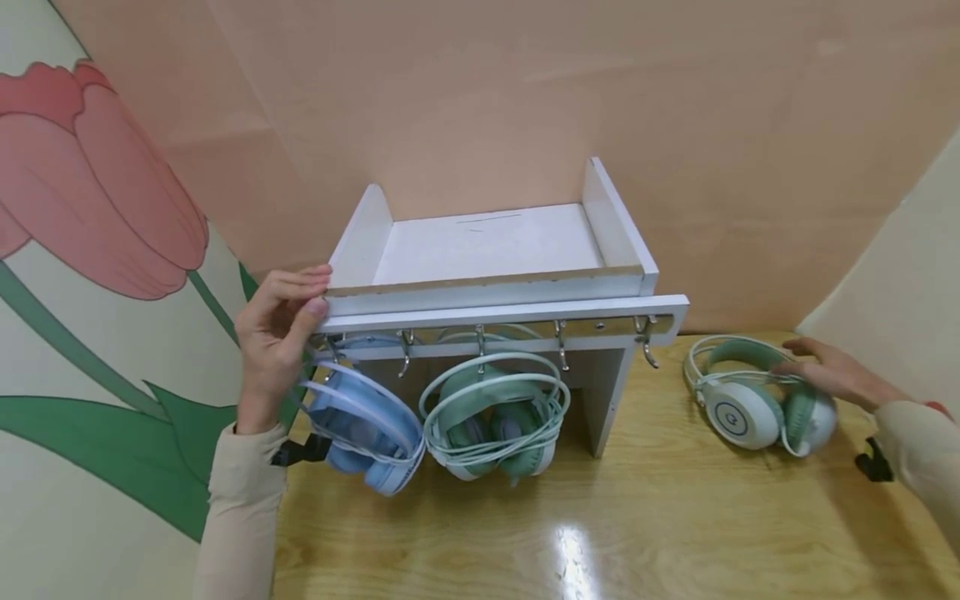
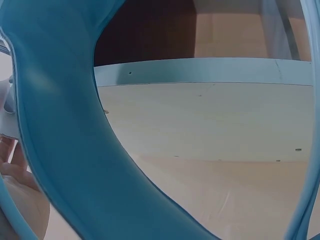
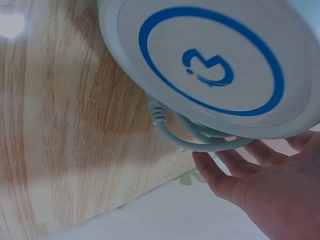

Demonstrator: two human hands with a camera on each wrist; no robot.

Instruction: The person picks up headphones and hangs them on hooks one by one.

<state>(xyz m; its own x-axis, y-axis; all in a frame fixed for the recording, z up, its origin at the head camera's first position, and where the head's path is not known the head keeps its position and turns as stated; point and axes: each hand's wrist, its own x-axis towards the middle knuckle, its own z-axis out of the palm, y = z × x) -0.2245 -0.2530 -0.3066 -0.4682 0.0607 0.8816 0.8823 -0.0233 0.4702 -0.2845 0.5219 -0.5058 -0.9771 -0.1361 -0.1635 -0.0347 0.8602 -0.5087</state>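
My left hand point(image 1: 277, 321) grips the left front corner of a white shelf rack point(image 1: 480, 312), its thumb against the hook rail and its fingers over the edge. Blue headphones point(image 1: 367, 425) hang from the left hooks beside that wrist; their band point(image 2: 65, 120) fills much of the left wrist view. Green headphones point(image 1: 495, 417) with a bundled cable hang from a middle hook. On the right, white-and-green headphones point(image 1: 738, 408) rest on the wooden surface. My right hand point(image 1: 840, 371) reaches over them, its extended fingers at the ear cup and cable in the right wrist view.
Metal hooks point(image 1: 562, 346) line the rail, with a bare one point(image 1: 647, 340) at its right end. The rack's side panel point(image 1: 611, 400) stands on the wooden surface point(image 1: 637, 517). A tulip-painted wall point(image 1: 97, 333) rises at left, and a pale wall point(image 1: 892, 275) at right.
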